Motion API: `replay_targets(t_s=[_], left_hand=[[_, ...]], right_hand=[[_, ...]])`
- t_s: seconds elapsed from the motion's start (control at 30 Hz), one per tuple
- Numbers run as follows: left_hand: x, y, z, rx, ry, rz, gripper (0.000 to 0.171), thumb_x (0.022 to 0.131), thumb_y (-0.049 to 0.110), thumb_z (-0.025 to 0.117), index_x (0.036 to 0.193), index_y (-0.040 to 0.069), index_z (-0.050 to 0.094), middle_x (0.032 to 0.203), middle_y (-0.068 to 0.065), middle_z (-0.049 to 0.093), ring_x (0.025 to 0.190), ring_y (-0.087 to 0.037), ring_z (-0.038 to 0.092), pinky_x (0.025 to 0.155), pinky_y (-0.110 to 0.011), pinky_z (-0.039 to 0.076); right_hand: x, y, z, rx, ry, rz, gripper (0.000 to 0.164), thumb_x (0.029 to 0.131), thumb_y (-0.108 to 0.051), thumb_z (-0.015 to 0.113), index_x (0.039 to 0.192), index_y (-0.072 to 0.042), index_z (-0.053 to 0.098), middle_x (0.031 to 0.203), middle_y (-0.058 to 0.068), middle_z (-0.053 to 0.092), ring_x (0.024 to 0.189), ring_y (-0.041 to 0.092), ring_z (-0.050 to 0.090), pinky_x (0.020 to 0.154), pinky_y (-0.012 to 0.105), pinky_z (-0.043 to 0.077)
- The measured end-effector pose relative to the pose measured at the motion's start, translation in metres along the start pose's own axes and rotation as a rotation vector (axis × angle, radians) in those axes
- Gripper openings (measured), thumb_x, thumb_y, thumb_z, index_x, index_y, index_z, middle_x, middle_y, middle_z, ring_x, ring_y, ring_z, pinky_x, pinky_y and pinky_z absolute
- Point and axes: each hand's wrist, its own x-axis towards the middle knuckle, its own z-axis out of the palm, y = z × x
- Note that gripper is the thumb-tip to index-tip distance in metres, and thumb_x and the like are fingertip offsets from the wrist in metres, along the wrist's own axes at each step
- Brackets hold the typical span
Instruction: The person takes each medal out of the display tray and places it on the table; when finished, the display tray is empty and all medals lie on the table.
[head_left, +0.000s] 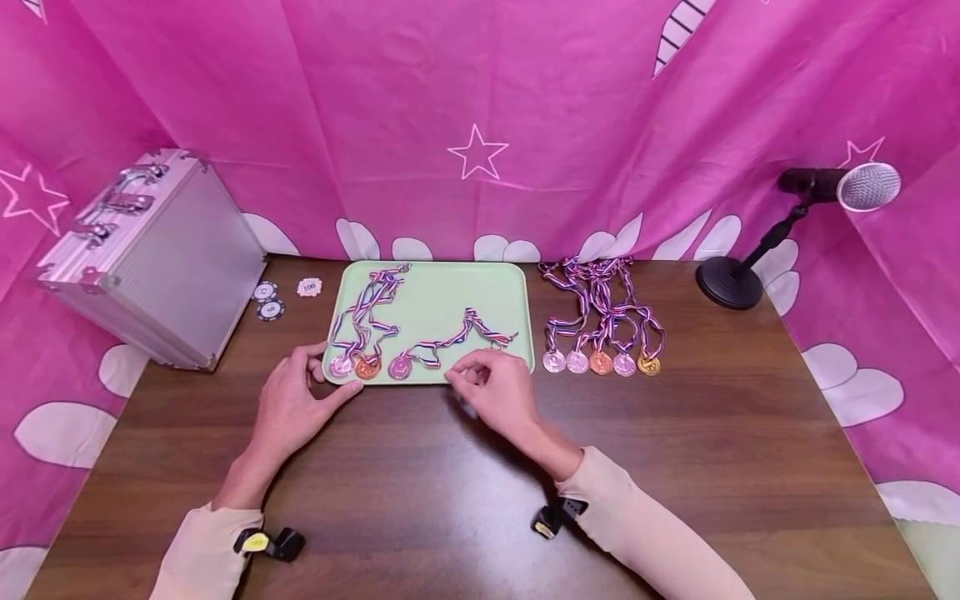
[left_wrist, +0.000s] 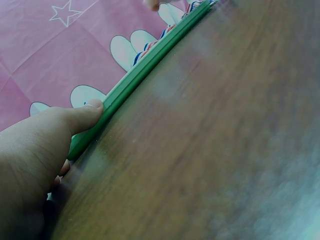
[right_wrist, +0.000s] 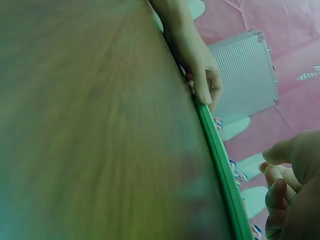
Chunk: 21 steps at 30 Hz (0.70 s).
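Observation:
A light green tray (head_left: 442,287) lies on the table. My left hand (head_left: 292,400) grips its front left corner, the thumb along the front rim and the fingers at the left side. In the tray are two silver-looking medals, one at the left (head_left: 341,367) and one nearer the middle (head_left: 400,367), with a bronze medal (head_left: 368,367) between them. Striped ribbons (head_left: 442,342) trail behind them. Above the tray's front edge hovers my right hand (head_left: 498,392), fingers loosely bent and nothing visible between thumb and forefinger (right_wrist: 272,167). It hides part of the tray's right front.
Right of the tray, several medals (head_left: 601,362) stand in a row with tangled ribbons (head_left: 600,292) behind. A silver case (head_left: 165,275) and several poker chips (head_left: 271,310) are at the left. A microphone on a stand (head_left: 765,242) is at the back right, before a pink curtain (head_left: 420,108).

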Motion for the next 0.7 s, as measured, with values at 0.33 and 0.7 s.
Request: replay_targets(t_s=[0.33, 0.7], left_hand=[[0.0, 0.001, 0.0, 0.002, -0.007, -0.001, 0.084, 0.09, 0.043, 0.093, 0.152, 0.001, 0.055, 0.095, -0.009, 0.058, 0.094, -0.026, 0.049, 0.08, -0.04, 0.033], [-0.001, 0.0, 0.0, 0.006, -0.005, -0.003, 0.084, 0.09, 0.043, 0.093, 0.151, 0.0, 0.055, 0.096, -0.01, 0.058, 0.093, -0.027, 0.049, 0.079, -0.04, 0.033]], right_hand=[[0.024, 0.004, 0.05, -0.142, -0.027, 0.011, 0.012, 0.093, -0.032, 0.09, 0.089, -0.021, 0.087, 0.069, -0.013, 0.068, 0.065, 0.003, 0.062, 0.062, 0.029, 0.048], [0.04, 0.004, 0.07, -0.322, 0.044, 0.123, 0.039, 0.081, -0.066, 0.092, 0.077, -0.029, 0.079, 0.067, -0.015, 0.067, 0.062, 0.01, 0.063, 0.052, 0.03, 0.041]])
